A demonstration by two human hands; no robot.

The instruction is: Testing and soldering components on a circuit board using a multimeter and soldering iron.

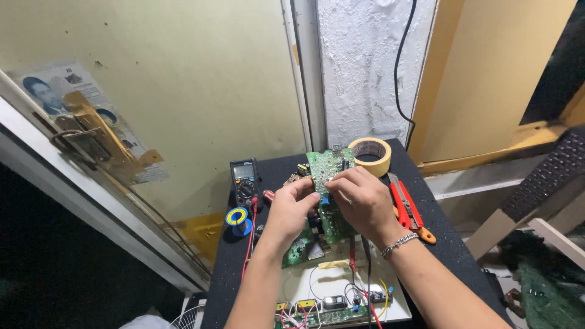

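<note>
A green circuit board [326, 166] stands tilted upright over the small black table [448, 244], solder side toward me. My left hand [291, 207] grips its left edge, fingers curled around it. My right hand [359, 201], a chain bracelet at the wrist, holds the right side with fingertips pressed on the board's middle. A second green board [300, 250] lies flat underneath. Closer to me sits a white panel [298, 283] with red, black and yellow wires and small parts.
A black multimeter [245, 183] with a red lead lies at the left. A blue and yellow solder spool [237, 218] sits beside it. A roll of yellow tape [372, 155] is at the back, red-handled pliers [407, 210] at the right. A wall stands close behind.
</note>
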